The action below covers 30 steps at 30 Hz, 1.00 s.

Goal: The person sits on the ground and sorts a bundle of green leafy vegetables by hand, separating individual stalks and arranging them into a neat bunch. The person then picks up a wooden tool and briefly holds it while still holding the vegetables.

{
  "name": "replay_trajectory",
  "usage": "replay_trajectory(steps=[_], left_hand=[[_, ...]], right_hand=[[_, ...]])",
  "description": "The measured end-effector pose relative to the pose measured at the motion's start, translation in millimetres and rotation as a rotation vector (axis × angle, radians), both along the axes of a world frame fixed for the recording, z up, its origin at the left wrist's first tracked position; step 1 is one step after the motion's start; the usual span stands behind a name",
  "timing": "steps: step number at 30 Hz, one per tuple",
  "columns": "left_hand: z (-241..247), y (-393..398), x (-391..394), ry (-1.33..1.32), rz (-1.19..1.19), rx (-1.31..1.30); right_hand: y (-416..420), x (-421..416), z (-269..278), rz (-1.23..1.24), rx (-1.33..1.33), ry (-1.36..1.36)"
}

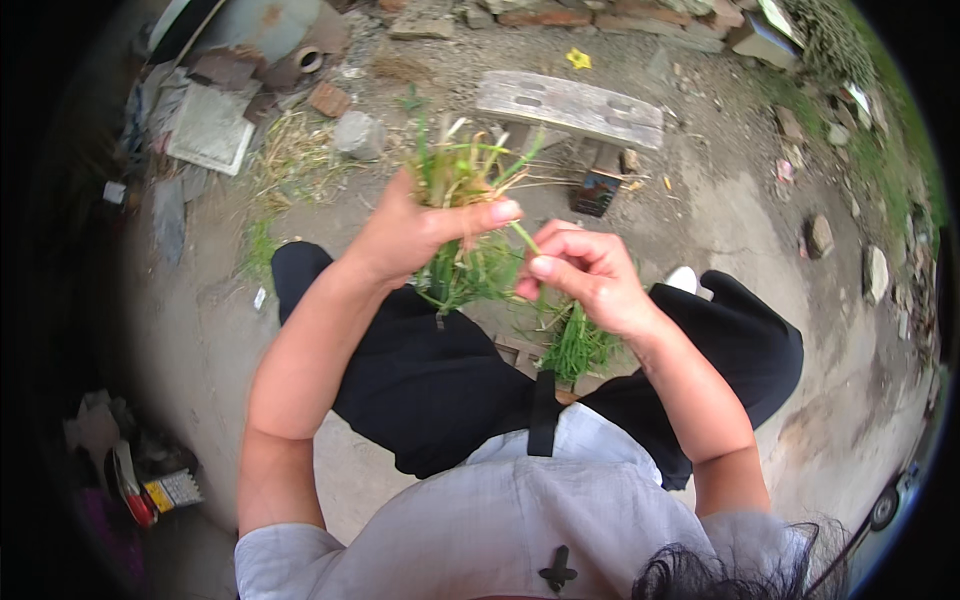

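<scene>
My left hand (420, 229) is closed around a bunch of green stalks (457, 176), with pale and yellowed ends sticking up above the thumb. Leafy green parts of the bunch hang below that hand. Between thumb and fingers, my right hand (581, 270) pinches a single green stalk (526, 237) that runs up to my left thumb. A second pile of green stalks (577, 345) lies lower down between my knees, on or against something wooden that is mostly hidden.
A weathered wooden bench (570, 105) stands ahead, with a small dark box (596, 193) by its leg. Dry grass (300, 154), a grey stone (358, 135) and a white-edged slab (210, 127) lie at left. Rocks (819, 235) dot the right side. Bricks (544, 16) line the far edge.
</scene>
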State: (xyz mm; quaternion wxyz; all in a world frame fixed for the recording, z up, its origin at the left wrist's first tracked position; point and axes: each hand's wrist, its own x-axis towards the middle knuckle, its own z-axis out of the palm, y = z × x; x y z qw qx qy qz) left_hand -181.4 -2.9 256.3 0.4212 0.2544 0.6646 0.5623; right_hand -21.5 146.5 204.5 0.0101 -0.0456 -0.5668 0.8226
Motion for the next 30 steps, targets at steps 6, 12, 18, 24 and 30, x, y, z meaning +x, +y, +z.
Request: replay_trajectory(steps=[6,12,18,24,30], left_hand=[[2,-1,-7,-0.04,0.147,0.092],[7,-10,-21,-0.11,0.226,0.077],[-2,-2,-6,-0.17,-0.007,0.062],[-7,6,3,-0.233,-0.156,-0.03],[-12,16,16,-0.279,-0.263,-0.011]], right_hand=[[10,-1,0,0.017,-0.031,-0.073],[12,-3,-2,-0.075,-0.23,-0.159],[20,-9,-7,-0.14,-0.369,-0.044],[16,-16,15,-0.28,-0.225,-0.141],[13,-20,15,-0.303,-0.194,-0.169]])
